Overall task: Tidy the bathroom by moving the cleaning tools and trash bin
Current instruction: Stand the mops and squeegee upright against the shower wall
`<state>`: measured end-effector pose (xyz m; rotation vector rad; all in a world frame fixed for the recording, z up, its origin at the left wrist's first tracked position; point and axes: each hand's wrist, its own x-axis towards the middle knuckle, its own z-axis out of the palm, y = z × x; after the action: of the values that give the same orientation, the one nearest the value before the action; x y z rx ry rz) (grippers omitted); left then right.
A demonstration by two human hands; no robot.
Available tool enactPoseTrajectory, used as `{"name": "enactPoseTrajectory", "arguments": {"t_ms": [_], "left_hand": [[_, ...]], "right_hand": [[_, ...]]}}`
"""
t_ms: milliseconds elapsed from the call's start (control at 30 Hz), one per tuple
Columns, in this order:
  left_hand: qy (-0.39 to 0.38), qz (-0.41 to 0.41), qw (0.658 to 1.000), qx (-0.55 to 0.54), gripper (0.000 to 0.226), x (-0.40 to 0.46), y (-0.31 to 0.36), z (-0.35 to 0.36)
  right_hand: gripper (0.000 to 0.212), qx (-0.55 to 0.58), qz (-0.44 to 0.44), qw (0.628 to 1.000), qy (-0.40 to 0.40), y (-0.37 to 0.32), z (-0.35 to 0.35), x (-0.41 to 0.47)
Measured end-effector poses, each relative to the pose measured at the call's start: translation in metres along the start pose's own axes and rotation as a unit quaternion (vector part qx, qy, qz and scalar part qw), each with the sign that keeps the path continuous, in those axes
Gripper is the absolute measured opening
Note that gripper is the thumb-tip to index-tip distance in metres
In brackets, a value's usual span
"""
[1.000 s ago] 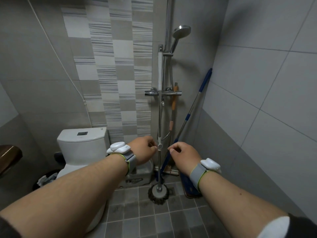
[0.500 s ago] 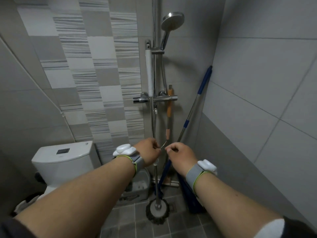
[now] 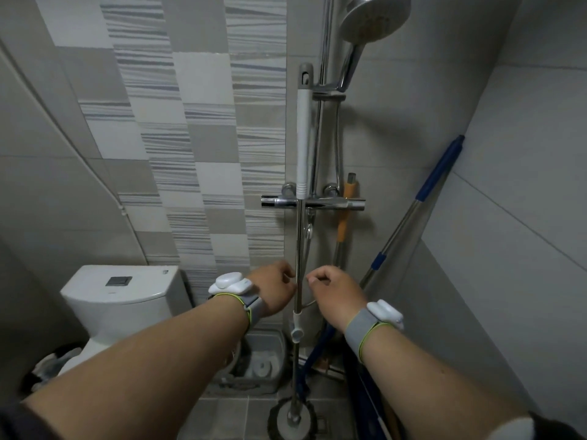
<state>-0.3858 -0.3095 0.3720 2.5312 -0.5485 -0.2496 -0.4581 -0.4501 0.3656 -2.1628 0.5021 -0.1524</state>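
A spin mop stands upright in the corner. Its grey-white handle (image 3: 303, 138) rests against the shower rail and its round head (image 3: 292, 420) is on the floor. My left hand (image 3: 273, 292) is curled with its fingertips against the mop's metal pole (image 3: 298, 242) at mid height. My right hand (image 3: 336, 295) is curled just right of the pole, with a small gap between them and nothing in it. A blue-handled mop (image 3: 440, 176) leans on the right wall. A dark trash bin (image 3: 47, 366) with a bag in it sits low at the left, partly hidden by my arm.
An orange-handled tool (image 3: 344, 214) stands behind the chrome shower mixer (image 3: 313, 201). A grey mop bucket (image 3: 263, 360) sits on the floor between the toilet (image 3: 120, 296) and the pole. The shower head (image 3: 374, 17) hangs overhead. Tiled walls close in on the right.
The view has tilted upward and come closer to the wall. Both hands stay at the mop pole, and the right hand now shows a small gap from it.
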Motion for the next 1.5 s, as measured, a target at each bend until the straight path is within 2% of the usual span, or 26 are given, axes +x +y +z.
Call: {"name": "enactPoseTrajectory", "arguments": {"t_ms": [233, 367, 567, 700, 767, 900, 1067, 1200, 1267, 1400, 1500], "left_hand": [[-0.015, 0.023, 1.000, 0.013, 0.038, 0.105, -0.037, -0.005], [-0.057, 0.050, 0.997, 0.022, 0.042, 0.165, -0.056, -0.010], [-0.110, 0.061, 0.992, 0.028, 0.049, 0.233, -0.073, -0.002], [-0.107, 0.072, 0.991, 0.026, 0.053, 0.238, -0.068, 0.004], [-0.107, 0.074, 0.991, 0.014, 0.053, 0.246, -0.071, 0.009], [-0.128, 0.083, 0.988, -0.003, 0.049, 0.260, -0.072, 0.018], [-0.119, 0.086, 0.988, -0.040, 0.032, 0.274, -0.077, 0.025], [-0.144, 0.105, 0.984, -0.018, 0.038, 0.277, -0.091, 0.034], [-0.158, 0.102, 0.982, 0.003, 0.034, 0.274, -0.099, 0.042], [-0.203, 0.082, 0.975, 0.035, 0.040, 0.259, -0.113, 0.062], [-0.210, 0.078, 0.973, 0.060, 0.036, 0.252, -0.120, 0.067]], "right_hand": [[0.018, -0.029, 0.009, 1.000, 0.002, -0.023, 0.020, 0.103], [0.020, -0.031, 0.029, 0.998, 0.039, -0.033, 0.036, 0.152], [0.041, -0.037, 0.047, 0.991, 0.121, -0.041, 0.059, 0.218], [0.050, 0.001, 0.053, 0.987, 0.148, -0.044, 0.064, 0.232], [0.045, 0.018, 0.072, 0.988, 0.137, -0.043, 0.071, 0.243], [0.015, -0.017, 0.077, 0.991, 0.107, -0.037, 0.079, 0.260], [0.026, -0.048, 0.070, 0.995, 0.044, -0.022, 0.095, 0.264], [0.030, -0.135, 0.077, 0.987, -0.028, -0.013, 0.105, 0.261], [0.030, -0.160, 0.077, 0.983, -0.051, -0.009, 0.111, 0.258], [0.025, -0.166, 0.037, 0.984, -0.051, -0.001, 0.126, 0.247], [0.015, -0.132, 0.005, 0.991, -0.033, -0.003, 0.131, 0.241]]}}
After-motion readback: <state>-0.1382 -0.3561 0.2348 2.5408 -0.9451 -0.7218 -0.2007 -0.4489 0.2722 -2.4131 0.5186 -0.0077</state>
